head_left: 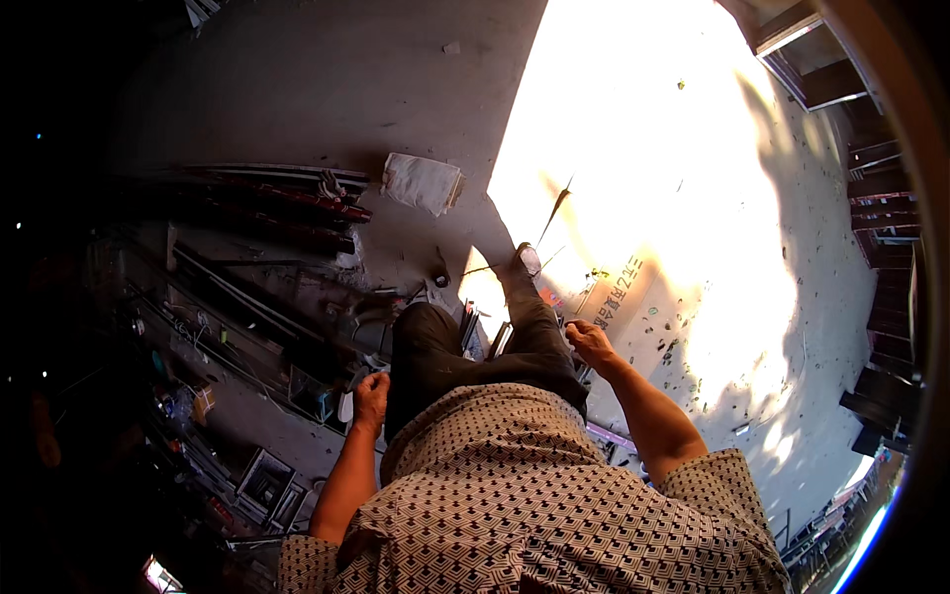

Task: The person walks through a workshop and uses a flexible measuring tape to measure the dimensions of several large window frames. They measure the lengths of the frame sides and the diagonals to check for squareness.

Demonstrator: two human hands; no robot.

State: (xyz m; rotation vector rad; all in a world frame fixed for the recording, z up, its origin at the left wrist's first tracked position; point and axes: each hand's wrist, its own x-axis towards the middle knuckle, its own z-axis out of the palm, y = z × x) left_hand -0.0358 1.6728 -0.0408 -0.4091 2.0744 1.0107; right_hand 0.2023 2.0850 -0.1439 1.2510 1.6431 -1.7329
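My left hand [371, 400] hangs beside my left thigh, its fingers curled in, and no object shows in it. A pale item lies lower down next to its wrist. Out past my right hip, my right hand [591, 343] is closed with thumb and fingers drawn together; whatever they may pinch is too small to make out. Neither hand touches the things on the floor. My dark trousers [435, 342] show below the patterned shirt [505, 475], with one shoe [529, 259] stretched out ahead.
Dark red lengths of material [287, 203] lie stacked at the left, near a whitish package [421, 183]. Metal bars and a crate-like frame [267, 485] clutter the lower left. A printed brown strip [618, 297] lies right of my foot. Dark frames [891, 208] line the right side.
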